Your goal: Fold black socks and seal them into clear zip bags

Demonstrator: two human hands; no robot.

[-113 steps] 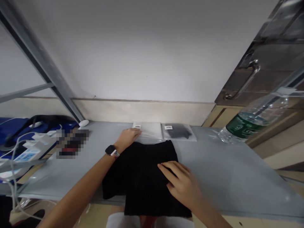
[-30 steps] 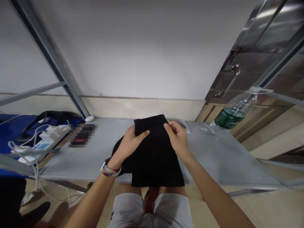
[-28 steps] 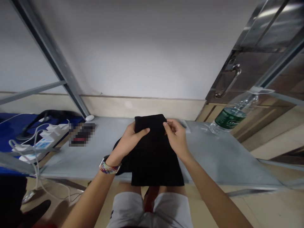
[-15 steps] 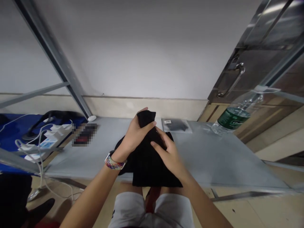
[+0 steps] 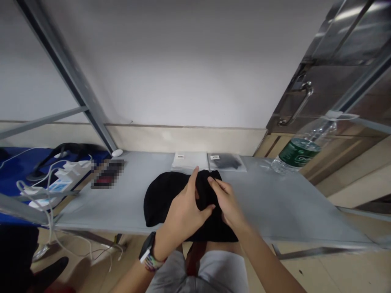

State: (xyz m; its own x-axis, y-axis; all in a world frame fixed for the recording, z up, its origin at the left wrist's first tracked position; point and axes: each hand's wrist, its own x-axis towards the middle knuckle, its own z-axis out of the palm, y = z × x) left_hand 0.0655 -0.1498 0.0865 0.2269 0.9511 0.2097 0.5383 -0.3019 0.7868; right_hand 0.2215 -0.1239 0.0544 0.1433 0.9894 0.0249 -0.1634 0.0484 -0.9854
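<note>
A black cloth garment point(image 5: 161, 193) lies bunched across the front of the table, with a rounded part at left and a flat part hanging over the front edge. I cannot tell its exact kind. My left hand point(image 5: 185, 209) is over its middle, thumb and forefinger spread apart against the dark folds; the other fingers are partly hidden. At the garment's right side, my right hand point(image 5: 227, 199) pinches a fold between thumb and fingers. Just behind the garment are a clear packet with white contents point(image 5: 192, 159) and another with dark contents point(image 5: 227, 162), each bearing a small label.
The grey table point(image 5: 262, 207) meets a wall at the back. A large water bottle point(image 5: 301, 150) stands at right. On the left are a blurred-out dark object point(image 5: 108, 174), a white power strip point(image 5: 58, 185) with cables, and a metal post point(image 5: 100, 128).
My left hand has come down and toward me, letting go of the raised dark fold and spreading its fingers. My right hand has shifted slightly right. The white packet has come into view.
</note>
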